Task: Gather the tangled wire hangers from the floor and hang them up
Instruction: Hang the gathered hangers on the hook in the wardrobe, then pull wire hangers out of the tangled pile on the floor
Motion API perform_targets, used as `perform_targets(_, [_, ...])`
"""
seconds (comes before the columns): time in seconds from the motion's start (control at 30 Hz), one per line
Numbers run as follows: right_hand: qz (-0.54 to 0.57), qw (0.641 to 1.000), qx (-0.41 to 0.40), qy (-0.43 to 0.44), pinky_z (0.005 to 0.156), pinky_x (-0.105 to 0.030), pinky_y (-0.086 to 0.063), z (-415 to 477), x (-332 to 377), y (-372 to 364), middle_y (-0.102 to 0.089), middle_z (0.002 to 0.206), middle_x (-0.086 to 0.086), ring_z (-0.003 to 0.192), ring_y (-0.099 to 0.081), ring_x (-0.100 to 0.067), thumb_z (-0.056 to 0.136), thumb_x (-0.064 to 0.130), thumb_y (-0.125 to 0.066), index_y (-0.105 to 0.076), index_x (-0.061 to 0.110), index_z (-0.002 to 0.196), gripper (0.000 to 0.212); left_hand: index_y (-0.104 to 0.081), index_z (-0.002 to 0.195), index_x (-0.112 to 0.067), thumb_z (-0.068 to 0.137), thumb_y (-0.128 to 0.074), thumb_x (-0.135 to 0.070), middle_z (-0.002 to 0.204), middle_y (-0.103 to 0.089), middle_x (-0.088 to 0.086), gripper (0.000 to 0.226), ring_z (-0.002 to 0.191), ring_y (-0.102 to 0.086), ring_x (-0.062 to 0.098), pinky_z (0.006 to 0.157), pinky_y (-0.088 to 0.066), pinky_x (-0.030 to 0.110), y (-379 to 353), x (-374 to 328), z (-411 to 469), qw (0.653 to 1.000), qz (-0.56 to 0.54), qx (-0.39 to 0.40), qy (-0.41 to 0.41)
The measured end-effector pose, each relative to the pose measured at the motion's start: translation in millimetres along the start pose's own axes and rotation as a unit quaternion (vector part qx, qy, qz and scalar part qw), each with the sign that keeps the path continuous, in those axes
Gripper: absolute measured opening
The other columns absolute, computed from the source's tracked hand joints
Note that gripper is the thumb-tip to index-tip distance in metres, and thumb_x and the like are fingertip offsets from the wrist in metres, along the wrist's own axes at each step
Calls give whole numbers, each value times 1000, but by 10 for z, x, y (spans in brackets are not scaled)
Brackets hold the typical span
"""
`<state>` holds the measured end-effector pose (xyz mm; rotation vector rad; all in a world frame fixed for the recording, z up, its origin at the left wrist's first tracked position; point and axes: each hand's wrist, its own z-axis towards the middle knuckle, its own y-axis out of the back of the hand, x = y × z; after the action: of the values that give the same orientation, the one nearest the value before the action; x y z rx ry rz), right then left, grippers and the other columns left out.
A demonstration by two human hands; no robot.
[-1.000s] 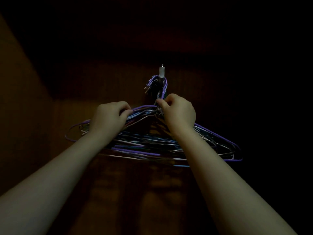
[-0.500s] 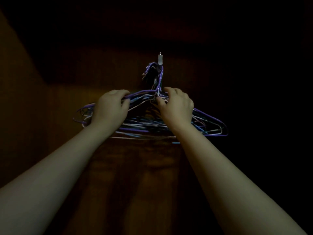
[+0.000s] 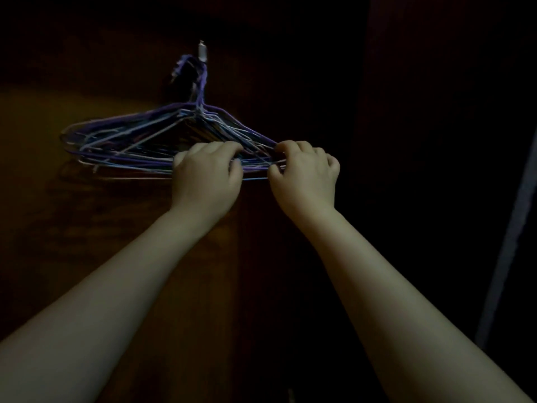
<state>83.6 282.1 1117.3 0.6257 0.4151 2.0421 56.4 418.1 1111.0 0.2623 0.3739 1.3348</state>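
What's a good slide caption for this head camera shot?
Left hand and right hand grip one end of the wire hangers hung on a small peg.

Two arms are in view, and both are bare, with skin showing from the wrist down to the bottom edge of the view. The left arm (image 3: 116,286) is long, smooth and round. The right arm (image 3: 392,286) looks the same. The left hand (image 3: 207,181) and the right hand (image 3: 305,177) are bare too, with short, soft fingers. The light is dim, so tiny marks cannot be made out.
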Motion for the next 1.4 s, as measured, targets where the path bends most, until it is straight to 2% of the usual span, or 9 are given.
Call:
perform_targets(0.13, [-57, 998, -7, -16, 111, -42, -18, -195, -470, 396, -52, 134, 3, 127, -41, -21, 94, 33, -43, -48, 26, 133, 40, -62, 118, -14, 87, -44, -26, 114, -66, 6, 38, 109, -56, 30, 89, -37, 43, -154, -563, -129, 998, -49, 16, -21])
perform_targets(0.4, [-121, 989, -15, -89, 113, -42, -15, -707, -1771, 984, -49, 137, 6, 132, -36, -19, 94, 35, -44, -44, 27, 136, 43, -60, 122, -17, 92, -50, -24, 113, -64, 4, 32, 118, -47, 26, 96, -32, 44, -664, -1859, -583, 986, -147, 63, -40])
perform_targets(0.57, [-164, 974, 6, -157, 111, -41, -19, -1328, -2836, 1187, -51, 134, 3, 129, -39, -20, 93, 32, -46, -45, 25, 136, 43, -56, 125, -17, 95, -45, -28, 113, -65, 2, 34, 117, -49, 25, 96, -35, 43, -1277, -2893, -1103, 970, -193, 134, -62])
perform_targets(0.73, [-218, 940, 48, -259, 110, -41, -20, -2100, -3759, 1209, -50, 134, 0, 127, -39, -23, 93, 30, -45, -44, 24, 136, 44, -57, 123, -15, 96, -41, -29, 104, -67, 5, 34, 107, -56, 27, 91, -40, 43, -2010, -3619, -1832, 942, -218, 227, -114])
perform_targets(0.97, [-280, 876, 58, -388, 107, -41, -21, -3728, -4829, 562, -54, 129, -1, 123, -41, -23, 93, 28, -45, -49, 23, 132, 40, -66, 96, -11, 93, -38, -26, 76, -66, 7, 32, 78, -59, 28, 69, -43, 37, -3132, -4130, -3640, 891, -249, 317, -209])
perform_targets(1.07, [-291, 851, 69, -432, 106, -41, -22, -4584, -5229, 141, -55, 126, -3, 120, -42, -24, 92, 26, -45, -51, 21, 130, 39, -66, 90, -11, 91, -36, -27, 73, -65, 7, 34, 80, -58, 30, 66, -40, 34, -3637, -4170, -4502, 877, -251, 340, -230])
perform_targets(1.17, [-302, 830, 92, -461, 103, -39, -22, -5439, -5616, -300, -56, 125, -4, 119, -42, -25, 91, 25, -45, -52, 21, 129, 39, -66, 85, -10, 92, -41, -26, 71, -63, 8, 31, 81, -57, 30, 64, -33, 32, -4139, -4141, -5385, 865, -257, 359, -238])
perform_targets(1.27, [-307, 806, 122, -491, 104, -39, -22, -6231, -5934, -762, -55, 127, -5, 120, -42, -25, 92, 26, -43, -52, 23, 130, 39, -63, 73, -10, 89, -34, -29, 60, -59, 7, 37, 72, -56, 30, 59, -31, 30, -4611, -4044, -6270, 854, -256, 377, -252])
perform_targets(1.4, [-324, 802, 136, -484, 104, -39, -21, -7110, -6326, -1348, -57, 125, -6, 118, -44, -26, 91, 26, -44, -53, 22, 130, 40, -58, 64, -9, 86, -32, -28, 52, -53, 9, 39, 63, -55, 31, 54, -25, 27, -5163, -3907, -7245, 850, -251, 382, -260])
